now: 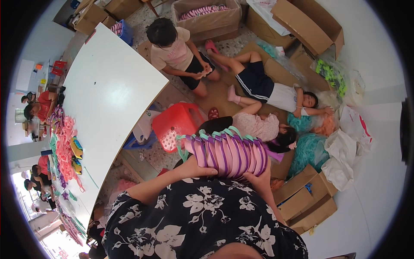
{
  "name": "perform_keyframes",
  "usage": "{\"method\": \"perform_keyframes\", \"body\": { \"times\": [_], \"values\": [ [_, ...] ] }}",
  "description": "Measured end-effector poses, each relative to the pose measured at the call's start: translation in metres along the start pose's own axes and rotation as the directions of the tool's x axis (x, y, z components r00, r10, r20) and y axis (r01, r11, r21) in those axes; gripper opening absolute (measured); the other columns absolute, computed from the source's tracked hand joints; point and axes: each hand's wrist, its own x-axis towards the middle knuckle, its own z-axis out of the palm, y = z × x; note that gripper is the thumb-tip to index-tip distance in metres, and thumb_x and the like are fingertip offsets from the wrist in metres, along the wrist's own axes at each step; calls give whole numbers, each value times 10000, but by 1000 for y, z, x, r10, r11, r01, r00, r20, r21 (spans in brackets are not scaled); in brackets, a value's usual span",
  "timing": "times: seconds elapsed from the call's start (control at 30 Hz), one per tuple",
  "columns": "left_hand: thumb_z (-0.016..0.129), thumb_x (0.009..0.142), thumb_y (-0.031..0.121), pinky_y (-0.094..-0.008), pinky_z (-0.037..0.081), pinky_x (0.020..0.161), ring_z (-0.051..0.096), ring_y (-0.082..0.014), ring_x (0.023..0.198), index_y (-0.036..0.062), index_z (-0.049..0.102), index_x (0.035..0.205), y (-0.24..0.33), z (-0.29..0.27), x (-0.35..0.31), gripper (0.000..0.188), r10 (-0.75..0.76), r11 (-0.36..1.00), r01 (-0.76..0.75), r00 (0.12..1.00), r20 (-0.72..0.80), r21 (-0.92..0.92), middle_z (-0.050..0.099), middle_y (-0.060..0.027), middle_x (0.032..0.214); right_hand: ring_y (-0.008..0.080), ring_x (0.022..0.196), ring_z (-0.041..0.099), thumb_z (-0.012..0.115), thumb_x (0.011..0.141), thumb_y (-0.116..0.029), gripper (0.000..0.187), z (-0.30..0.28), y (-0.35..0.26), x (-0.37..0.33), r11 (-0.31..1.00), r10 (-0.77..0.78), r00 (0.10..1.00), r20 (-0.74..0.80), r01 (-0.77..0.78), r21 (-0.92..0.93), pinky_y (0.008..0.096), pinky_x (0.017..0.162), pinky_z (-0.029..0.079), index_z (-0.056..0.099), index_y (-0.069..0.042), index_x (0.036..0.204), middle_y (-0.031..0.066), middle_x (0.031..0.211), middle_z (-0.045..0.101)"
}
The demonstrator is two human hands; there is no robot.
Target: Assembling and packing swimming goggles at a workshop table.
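Note:
Both my hands grip a stack of pink curved pieces (230, 154) with purple edging and mint-green strap ends along the top. I cannot make out exactly what kind of pieces they are. My left hand (196, 169) is closed on the left end of the stack, its thumb along the lower side. At the right end, my right hand (260, 176) is closed round the pieces, with its thumb toward the middle. The fingers of both hands are mostly hidden behind the stack, which I hold in front of my body.
A white table (116, 82) stands on the left, with coral strips (69, 134) heaped along it. Beyond my hands is a red stool (177, 123). One person (174, 52) sits; two others (276, 93) lie on cardboard. Boxes (308, 198) and bags (340, 159) line the right.

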Motion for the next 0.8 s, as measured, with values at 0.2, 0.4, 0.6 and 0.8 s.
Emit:
{"method": "perform_keyframes", "body": {
  "times": [0.2,0.4,0.6,0.8],
  "values": [
    [809,717,354,-399,309,1092,415,-281,1296,8,341,1407,29,-23,39,903,109,994,-109,994,31,5,451,-149,1377,241,1167,517,871,604,-377,1011,-1,-15,37,996,-93,995,-46,93,-2,377,1005,400,320,-4,1365,139,1263,498],
    [803,719,351,-397,294,1102,398,-281,1309,10,340,1408,40,-79,84,898,40,999,-39,998,53,-3,439,-151,1387,255,1185,497,877,589,-332,993,21,-32,102,998,-59,997,-59,61,31,386,1017,381,331,-10,1353,151,1281,479],
    [796,726,341,-398,312,1093,422,-279,1294,6,362,1397,61,-159,135,865,80,997,-80,997,17,6,452,-151,1383,254,1154,518,871,594,-337,973,65,-69,196,998,1,999,-53,3,65,384,995,403,346,-10,1344,150,1271,487],
    [791,734,360,-396,329,1081,449,-281,1271,2,397,1367,87,-241,172,828,28,997,-31,999,-33,-75,480,-160,1353,270,1255,452,860,614,-325,1081,100,-94,283,997,66,997,36,-65,-37,392,1069,341,234,-12,1438,161,1375,413]
  ]
}}
